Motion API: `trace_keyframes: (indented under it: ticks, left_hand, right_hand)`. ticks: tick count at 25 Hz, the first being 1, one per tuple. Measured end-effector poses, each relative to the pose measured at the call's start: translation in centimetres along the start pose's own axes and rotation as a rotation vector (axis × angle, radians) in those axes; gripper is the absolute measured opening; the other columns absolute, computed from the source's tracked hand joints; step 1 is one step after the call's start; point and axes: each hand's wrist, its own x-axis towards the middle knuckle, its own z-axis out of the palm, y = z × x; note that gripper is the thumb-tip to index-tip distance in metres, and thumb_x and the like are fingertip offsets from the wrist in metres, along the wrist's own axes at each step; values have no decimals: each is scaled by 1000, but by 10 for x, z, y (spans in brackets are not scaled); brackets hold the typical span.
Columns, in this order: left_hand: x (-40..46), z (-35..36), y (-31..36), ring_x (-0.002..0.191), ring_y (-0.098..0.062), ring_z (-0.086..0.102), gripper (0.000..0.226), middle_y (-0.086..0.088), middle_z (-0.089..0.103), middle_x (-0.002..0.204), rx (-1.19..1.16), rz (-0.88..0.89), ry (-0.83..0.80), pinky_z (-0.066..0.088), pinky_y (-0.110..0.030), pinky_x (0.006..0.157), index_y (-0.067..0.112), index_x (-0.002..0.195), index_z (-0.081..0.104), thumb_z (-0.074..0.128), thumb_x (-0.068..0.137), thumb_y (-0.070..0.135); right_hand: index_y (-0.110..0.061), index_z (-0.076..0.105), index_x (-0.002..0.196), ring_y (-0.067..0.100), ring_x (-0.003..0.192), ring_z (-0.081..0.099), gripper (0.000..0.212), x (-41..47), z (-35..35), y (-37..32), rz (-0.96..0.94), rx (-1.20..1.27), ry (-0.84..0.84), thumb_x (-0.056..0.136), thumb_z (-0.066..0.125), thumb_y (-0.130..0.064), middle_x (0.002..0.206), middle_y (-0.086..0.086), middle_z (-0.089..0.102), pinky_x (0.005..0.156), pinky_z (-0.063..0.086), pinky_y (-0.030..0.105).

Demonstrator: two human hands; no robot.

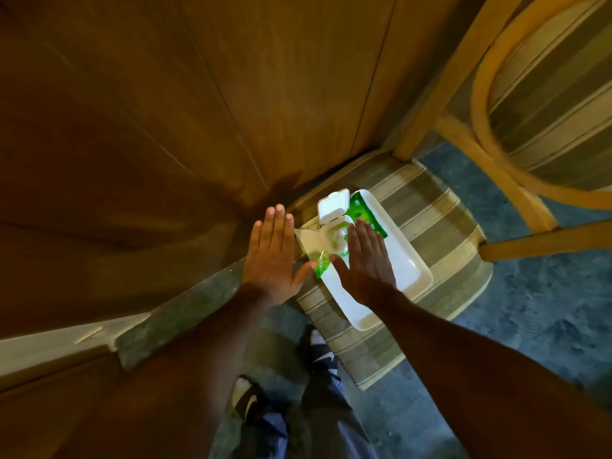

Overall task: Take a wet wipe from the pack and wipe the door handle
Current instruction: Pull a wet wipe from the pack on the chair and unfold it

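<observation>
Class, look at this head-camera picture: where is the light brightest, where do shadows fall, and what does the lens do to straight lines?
Head view: brightest on the white tray and the open lid of the wipes pack, nearly washed out; the door is dim, with a hand-like shadow beyond the left hand; the wide lens bends the door's grooves and the chair frame; the edges look soft.

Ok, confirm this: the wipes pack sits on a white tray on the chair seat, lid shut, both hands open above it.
One detail is wrong: the lid of the wipes pack is flipped open, not shut, as the head view shows. The white tray, chair seat, left hand and right hand are as stated.
</observation>
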Motion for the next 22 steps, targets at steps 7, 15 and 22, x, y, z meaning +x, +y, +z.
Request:
trace_keyframes:
  ticks: [7,15,22]
  left_hand:
    - [-5,-4,-23,157,-39,14,101,-27,19,168,-30,-68,9,14,-53,125,-4,159,18,17,96,75]
    - [-44,-118,-70,155,-36,-9,96,-21,-6,166,-151,-196,60,13,-57,127,-4,157,3,21,96,67]
    - [-107,-345,-132,154,-36,26,84,-20,31,166,-330,-312,681,23,-50,123,1,160,25,23,103,64]
  right_hand:
    - [-7,73,96,31,90,72,21,47,16,-17,211,111,-33,94,52,-12,95,15,75,70,49,29]
    - [-8,66,76,24,71,62,24,45,-111,-103,347,916,117,90,53,-22,70,6,62,66,53,34]
    - [-18,61,72,9,64,51,26,26,-323,-307,-241,1187,0,93,48,-13,69,1,55,59,41,27]
